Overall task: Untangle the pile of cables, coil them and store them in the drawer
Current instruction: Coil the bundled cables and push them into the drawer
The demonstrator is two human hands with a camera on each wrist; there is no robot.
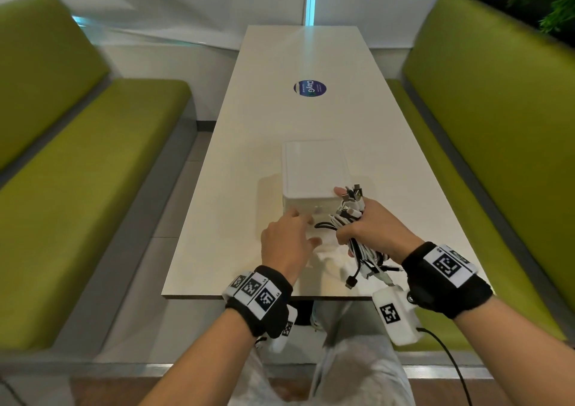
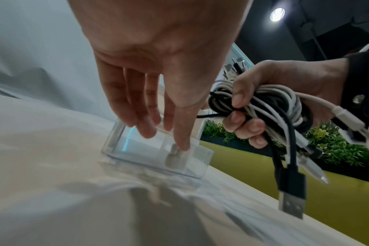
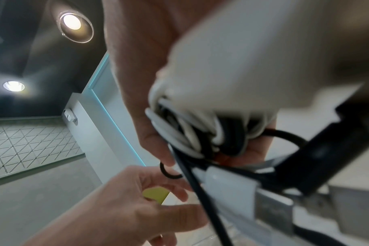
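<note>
A small white drawer box (image 1: 308,169) stands in the middle of the white table (image 1: 224,219). Its clear drawer front (image 2: 137,149) carries a small grey knob (image 2: 175,156). My left hand (image 1: 306,228) reaches to that front with straight fingers (image 2: 145,126), one fingertip touching the knob. Just right of the box, my right hand (image 1: 351,228) grips a coiled bundle of white and black cables (image 1: 348,216), plug ends sticking up and hanging down. The bundle (image 2: 270,99) shows clearly in the left wrist view, with a black USB plug (image 2: 291,199) dangling. The right wrist view shows the coil (image 3: 190,133) blurred.
Green upholstered benches stand on the left (image 1: 93,156) and right (image 1: 497,125) of the narrow table. A round blue sticker (image 1: 309,88) lies further up the tabletop. The table's near edge (image 1: 249,296) is just under my wrists. Green plants (image 2: 337,146) stand behind the right bench.
</note>
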